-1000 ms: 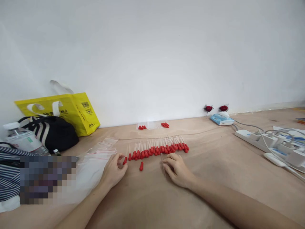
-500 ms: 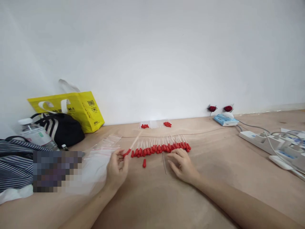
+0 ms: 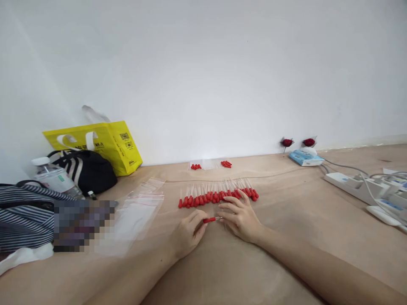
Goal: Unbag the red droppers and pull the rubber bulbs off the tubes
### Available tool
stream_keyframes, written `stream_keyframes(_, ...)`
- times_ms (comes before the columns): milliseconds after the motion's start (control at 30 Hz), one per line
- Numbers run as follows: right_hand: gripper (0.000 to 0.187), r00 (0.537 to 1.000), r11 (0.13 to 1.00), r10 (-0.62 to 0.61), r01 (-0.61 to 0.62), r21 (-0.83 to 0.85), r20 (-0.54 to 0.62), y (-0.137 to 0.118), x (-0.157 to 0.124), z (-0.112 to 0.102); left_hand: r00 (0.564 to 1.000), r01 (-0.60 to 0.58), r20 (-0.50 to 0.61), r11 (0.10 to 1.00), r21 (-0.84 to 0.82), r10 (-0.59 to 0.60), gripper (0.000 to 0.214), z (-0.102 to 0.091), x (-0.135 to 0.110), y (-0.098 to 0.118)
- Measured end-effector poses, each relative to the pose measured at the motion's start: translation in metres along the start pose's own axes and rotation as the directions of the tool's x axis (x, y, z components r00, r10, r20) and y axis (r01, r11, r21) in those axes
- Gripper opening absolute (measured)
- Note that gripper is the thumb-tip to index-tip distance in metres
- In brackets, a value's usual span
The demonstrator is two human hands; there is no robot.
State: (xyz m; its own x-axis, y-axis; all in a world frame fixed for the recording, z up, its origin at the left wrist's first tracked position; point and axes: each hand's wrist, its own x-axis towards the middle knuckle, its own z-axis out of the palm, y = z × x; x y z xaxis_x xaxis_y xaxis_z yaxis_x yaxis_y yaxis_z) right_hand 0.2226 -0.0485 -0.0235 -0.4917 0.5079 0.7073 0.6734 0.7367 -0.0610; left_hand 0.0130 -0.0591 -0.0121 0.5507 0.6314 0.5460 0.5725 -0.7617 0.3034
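A red rubber dropper bulb (image 3: pixel 209 220) is pinched between the thumb and fingers of my left hand (image 3: pixel 189 233). My right hand (image 3: pixel 240 218) closes its thumb and fingertips on a thin clear dropper tube (image 3: pixel 218 218), most of it hidden by the fingers. Tube and bulb meet end to end; how deep the tube sits in the bulb I cannot tell. Just behind both hands lies a row of red-bulbed droppers (image 3: pixel 199 200), bulbs toward me and clear tubes pointing at the wall. The fingers of my right hand overlap some of those bulbs.
Clear zip bags (image 3: pixel 140 212) lie left of my hands. Two small bags of red bulbs (image 3: pixel 226 164) rest near the wall. A yellow bag (image 3: pixel 127 148), bottle (image 3: pixel 57 178) and black cap-like item (image 3: pixel 90 169) stand left. Tissues (image 3: pixel 305 157) and a power strip (image 3: pixel 352 184) are right.
The dropper in my left hand has been let go at the row's left end. My left hand has moved right and taken the loose bulb. My right hand has taken the loose tube.
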Motion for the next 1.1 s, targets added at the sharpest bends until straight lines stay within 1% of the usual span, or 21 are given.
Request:
stream_keyframes(133, 0.017, 1.0, 0.999, -0.024, 0.023, 0.033, 0.005, -0.002, 0.0, -0.003, 0.995, -0.101, 0.005, 0.984, 0.147, 0.101, 0.022, 0.003, 0.002, -0.002)
stream_keyframes(233, 0.018, 0.998, 0.997, -0.058, 0.059, 0.054, -0.023, -0.004, 0.0, -0.003, 0.99, -0.14, 0.025, 0.963, 0.23, 0.138, 0.024, 0.008, 0.003, -0.007)
stream_keyframes(400, 0.023, 0.998, 0.994, -0.063, 0.065, 0.089, -0.032, -0.006, -0.001, 0.002, 0.985, -0.171, 0.021, 0.958, 0.23, 0.171, 0.025, 0.012, 0.003, -0.009)
stream_keyframes(600, 0.027, 0.991, 0.987, -0.127, 0.13, 0.094, -0.035, -0.008, -0.004, 0.002, 0.979, -0.197, -0.013, 0.954, 0.228, 0.205, 0.021, 0.008, 0.002, -0.002)
stream_keyframes(733, 0.029, 0.989, 0.983, -0.147, 0.15, 0.107, -0.034, -0.006, -0.007, 0.0, 0.978, -0.2, -0.015, 0.957, 0.212, 0.208, 0.022, 0.004, -0.001, -0.002)
stream_keyframes(800, 0.029, 0.991, 0.986, -0.128, 0.133, 0.103, -0.049, -0.001, -0.009, -0.002, 0.981, -0.183, -0.025, 0.96, 0.211, 0.193, 0.022, 0.001, -0.004, -0.005)
stream_keyframes(833, 0.029, 0.994, 0.99, -0.1, 0.104, 0.094, -0.055, 0.002, -0.011, -0.003, 0.983, -0.167, -0.039, 0.962, 0.216, 0.18, 0.022, 0.0, -0.006, -0.006)
stream_keyframes(900, 0.027, 0.999, 0.998, -0.011, 0.014, 0.062, -0.048, 0.007, -0.014, -0.003, 0.984, -0.143, -0.071, 0.966, 0.217, 0.162, 0.021, -0.001, -0.008, -0.007)
stream_keyframes(967, 0.025, 0.996, 0.996, 0.089, -0.089, 0.031, -0.014, 0.011, -0.016, -0.002, 0.985, -0.113, -0.106, 0.974, 0.198, 0.136, 0.019, -0.002, -0.008, -0.005)
stream_keyframes(1033, 0.027, 0.984, 0.983, 0.176, -0.177, 0.039, 0.026, 0.012, -0.019, 0.0, 0.984, -0.012, -0.174, 0.986, 0.166, 0.041, 0.019, -0.004, -0.007, -0.003)
stream_keyframes(1100, 0.033, 0.971, 0.968, 0.231, -0.235, 0.091, 0.06, 0.012, -0.02, 0.002, 0.965, 0.152, -0.233, 0.981, 0.118, -0.122, 0.022, -0.01, -0.006, -0.003)
